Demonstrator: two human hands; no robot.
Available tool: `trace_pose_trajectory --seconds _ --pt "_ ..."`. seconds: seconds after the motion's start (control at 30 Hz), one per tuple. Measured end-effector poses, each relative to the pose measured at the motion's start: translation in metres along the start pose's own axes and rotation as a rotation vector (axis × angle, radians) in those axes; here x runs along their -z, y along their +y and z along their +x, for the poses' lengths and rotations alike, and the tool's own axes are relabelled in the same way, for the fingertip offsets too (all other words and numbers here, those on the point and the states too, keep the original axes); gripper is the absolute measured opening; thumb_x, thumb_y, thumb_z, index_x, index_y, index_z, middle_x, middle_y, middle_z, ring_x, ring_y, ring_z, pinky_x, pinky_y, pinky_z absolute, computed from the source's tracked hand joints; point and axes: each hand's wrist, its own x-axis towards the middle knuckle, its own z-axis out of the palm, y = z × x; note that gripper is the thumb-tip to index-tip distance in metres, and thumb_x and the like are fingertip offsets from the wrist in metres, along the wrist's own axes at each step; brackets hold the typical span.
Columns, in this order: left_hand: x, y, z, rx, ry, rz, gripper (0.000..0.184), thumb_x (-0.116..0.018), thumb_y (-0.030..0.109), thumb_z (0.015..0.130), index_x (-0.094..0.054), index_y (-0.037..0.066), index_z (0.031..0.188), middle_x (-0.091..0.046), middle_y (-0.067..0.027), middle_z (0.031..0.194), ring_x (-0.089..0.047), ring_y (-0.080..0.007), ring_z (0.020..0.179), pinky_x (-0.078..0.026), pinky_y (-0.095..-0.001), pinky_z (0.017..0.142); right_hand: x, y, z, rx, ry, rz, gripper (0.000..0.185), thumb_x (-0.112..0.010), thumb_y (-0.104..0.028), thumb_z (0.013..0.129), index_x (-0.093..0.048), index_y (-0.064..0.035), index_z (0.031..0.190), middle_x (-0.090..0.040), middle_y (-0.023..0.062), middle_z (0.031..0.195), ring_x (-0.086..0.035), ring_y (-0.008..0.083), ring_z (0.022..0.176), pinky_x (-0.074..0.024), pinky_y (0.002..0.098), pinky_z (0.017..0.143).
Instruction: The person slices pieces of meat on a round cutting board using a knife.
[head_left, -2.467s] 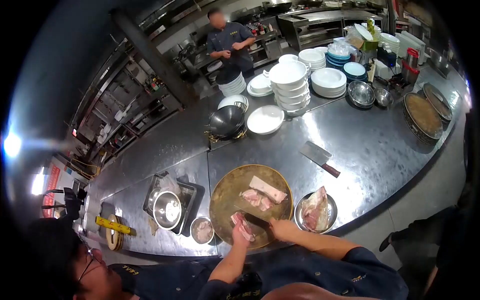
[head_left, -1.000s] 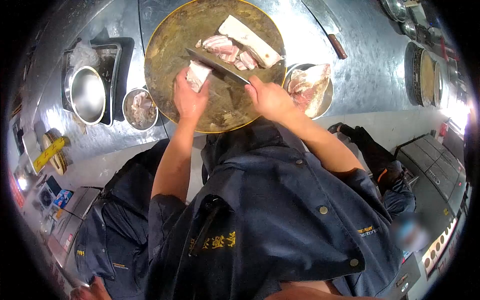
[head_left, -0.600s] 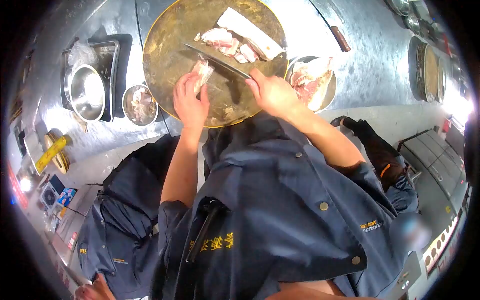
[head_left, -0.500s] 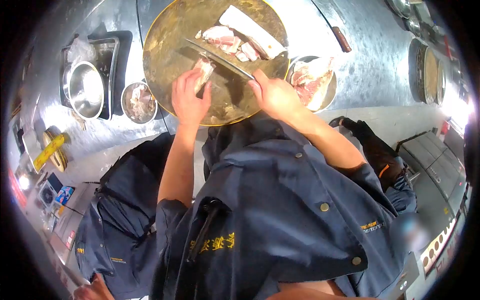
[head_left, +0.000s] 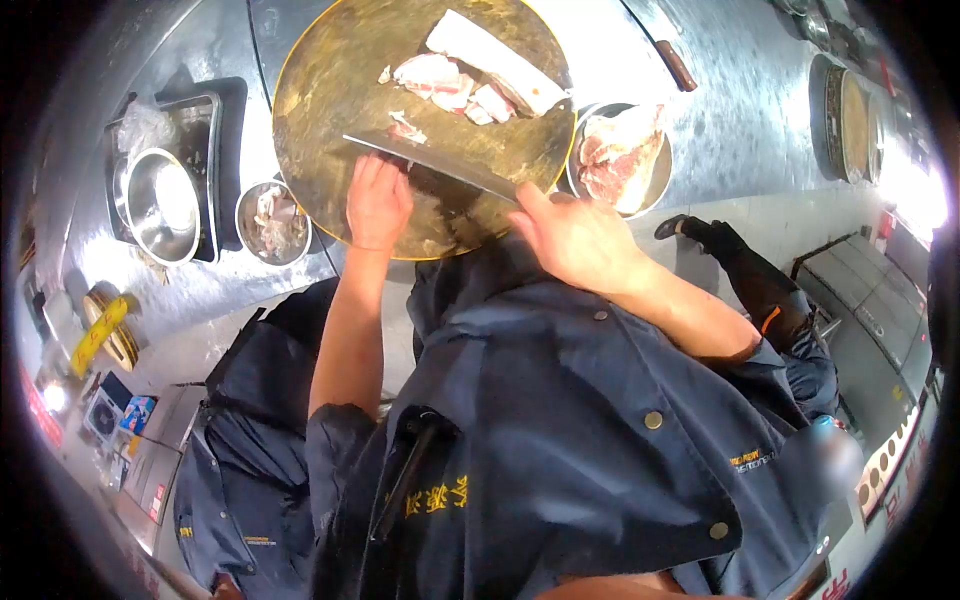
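Note:
My right hand (head_left: 575,235) is closed round the handle end of a cleaver (head_left: 440,162), whose blade reaches left across the round cutting board (head_left: 330,100). Just below the blade's left part is my left hand (head_left: 379,203), its fingers bent together on a piece of meat that the blade and fingers mostly hide. A small meat scrap (head_left: 404,128) shows beyond the blade. Farther up the board lie cut meat pieces (head_left: 432,80) beside a long pale slab (head_left: 495,62). To the right, a large piece of meat (head_left: 618,160) rests in a metal bowl.
Left of the board stand a small bowl of scraps (head_left: 273,222) and an empty-looking metal bowl (head_left: 162,205) by a black tray (head_left: 212,170). A second knife's wooden handle (head_left: 676,66) is at upper right. Co-workers stand at left (head_left: 245,450) and right (head_left: 790,320).
The cleaver and my right hand have come down toward me. My left hand has moved slightly lower, and the meat it held is now mostly hidden. Earlier, the view tipped down from the room.

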Motion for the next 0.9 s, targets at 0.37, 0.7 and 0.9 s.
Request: trace_pose_trajectory --seconds 0.37,0.7,0.9 --pt "-0.001 0.001 0.0 -0.015 0.008 0.03 0.032 -0.068 -0.001 0.086 -0.073 0.004 0.117 -0.071 -0.0168 0.121 -0.066 -0.0396 0.111 -0.056 -0.0473 0.097 -0.013 -0.003 0.039 0.082 0.016 0.089 0.028 -0.059 -0.036 0.109 -0.056 -0.0076 0.113 -0.066 0.022 0.066 -0.07 0.0462 0.065 -0.0546 0.0585 0.056" --pt "-0.001 0.008 0.007 -0.024 0.115 -0.074 0.018 -0.068 0.002 0.09 -0.074 0.005 0.107 -0.071 -0.0127 0.11 -0.068 -0.0364 0.107 -0.057 -0.0453 0.095 -0.067 0.018 0.095 0.156 0.035 0.111 0.036 -0.051 -0.041 0.111 -0.055 -0.0049 0.114 -0.069 0.0241 0.069 -0.072 0.0483 0.07 -0.0562 0.0594 0.06" --pt "-0.002 0.004 -0.001 0.028 0.058 0.02 0.023 -0.07 0.002 0.087 -0.073 0.004 0.111 -0.071 -0.0139 0.112 -0.068 -0.0374 0.106 -0.057 -0.0452 0.093 0.006 0.004 0.031 0.119 -0.03 0.107 0.032 -0.056 -0.038 0.11 -0.055 -0.0056 0.113 -0.068 0.022 0.067 -0.071 0.0461 0.064 -0.0556 0.0581 0.057"
